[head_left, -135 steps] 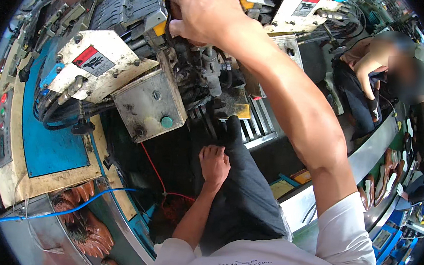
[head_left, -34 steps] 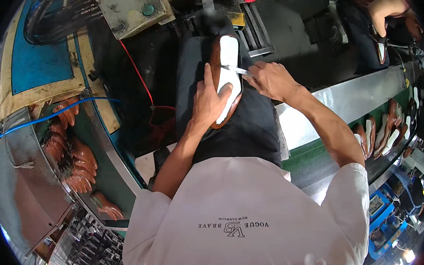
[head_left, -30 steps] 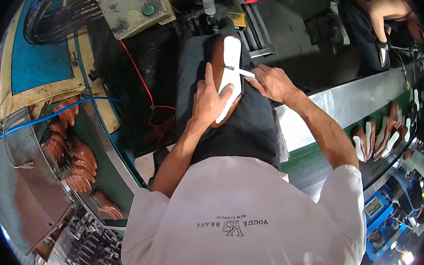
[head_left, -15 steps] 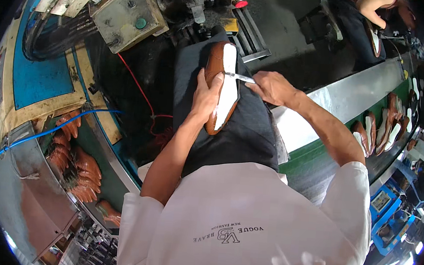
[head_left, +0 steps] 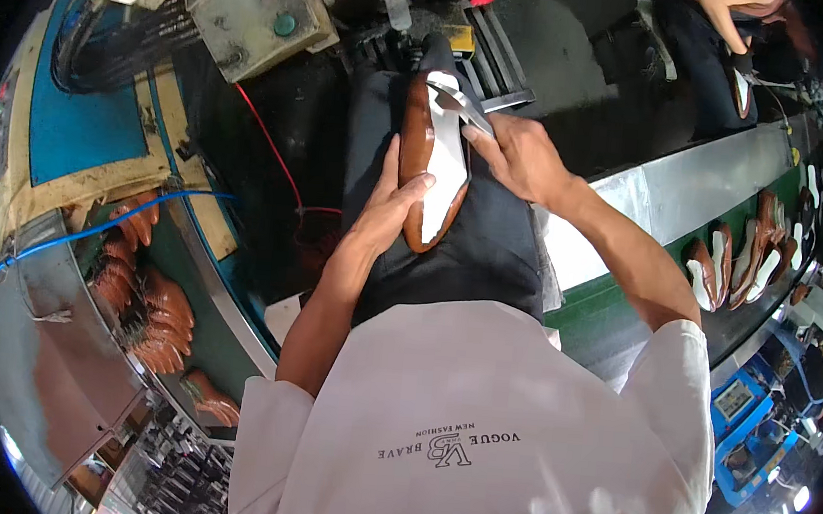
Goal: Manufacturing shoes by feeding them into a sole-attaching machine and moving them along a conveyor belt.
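A brown shoe upper with a white sole face (head_left: pixel 446 168) lies bottom up along my lap, its narrow end towards the machine. My left hand (head_left: pixel 392 202) is closed around its left side, the thumb pressing on the edge of the white face. In my closed right hand (head_left: pixel 524 158) is a slim silver metal tool (head_left: pixel 460 104), whose exact kind I cannot make out. Its tip rests on or just over the white face near the far end. Part of the tool is hidden in my fingers.
A grimy machine with a green-button box (head_left: pixel 261 18) stands ahead. At the left, brown shoe uppers (head_left: pixel 160 319) are piled on a green belt. Several brown and white shoes (head_left: pixel 750 250) line the right conveyor, beyond a metal ledge (head_left: pixel 668 185). Another person's arm (head_left: pixel 720 20) is far right.
The silver tool has moved from the middle of the shoe towards its far end, and my right hand has turned and shifted. My left hand has slid slightly nearer me along the shoe.
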`<state>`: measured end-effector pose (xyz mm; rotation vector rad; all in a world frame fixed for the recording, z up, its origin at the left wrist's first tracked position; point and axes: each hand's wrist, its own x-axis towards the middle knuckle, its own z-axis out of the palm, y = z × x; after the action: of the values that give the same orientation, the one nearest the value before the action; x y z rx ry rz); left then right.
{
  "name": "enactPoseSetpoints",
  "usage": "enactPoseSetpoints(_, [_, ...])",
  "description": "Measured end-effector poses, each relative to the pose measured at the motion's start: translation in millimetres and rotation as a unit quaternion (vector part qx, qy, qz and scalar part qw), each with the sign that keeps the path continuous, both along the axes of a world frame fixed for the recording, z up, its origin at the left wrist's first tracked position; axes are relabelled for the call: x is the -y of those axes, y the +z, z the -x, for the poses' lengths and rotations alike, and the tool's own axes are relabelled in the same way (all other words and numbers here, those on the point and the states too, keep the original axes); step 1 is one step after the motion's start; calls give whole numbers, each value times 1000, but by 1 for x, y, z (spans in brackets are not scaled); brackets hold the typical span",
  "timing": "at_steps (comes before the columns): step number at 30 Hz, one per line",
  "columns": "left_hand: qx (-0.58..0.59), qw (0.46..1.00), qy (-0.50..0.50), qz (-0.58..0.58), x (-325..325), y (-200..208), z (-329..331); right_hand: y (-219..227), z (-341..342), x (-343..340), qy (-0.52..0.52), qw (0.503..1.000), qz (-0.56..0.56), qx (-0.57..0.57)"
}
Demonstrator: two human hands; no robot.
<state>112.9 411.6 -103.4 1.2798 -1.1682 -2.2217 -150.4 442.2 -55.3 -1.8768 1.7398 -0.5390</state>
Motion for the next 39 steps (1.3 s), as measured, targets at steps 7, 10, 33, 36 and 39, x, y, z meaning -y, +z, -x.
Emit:
enactPoseSetpoints(7, [18,993,5,113,-11,-20,-2,10,-25,-13,19,996,-65,56])
enactPoseSetpoints(10, [41,993,0,112,-15,-22,1,-14,-36,-34,51,997,-48,23])
enactPoseSetpoints(33, [87,976,-105,172,111,64,32,35,0,-53,-125,984,-91,85])
enactPoseSetpoints(36, [134,962,-147,189,79,15,41,43,8,-61,-22,997,-73,-15])
enactPoseSetpoints(39, [125,963,-127,202,30,22,32,31,15,-72,3,997,-72,-33])
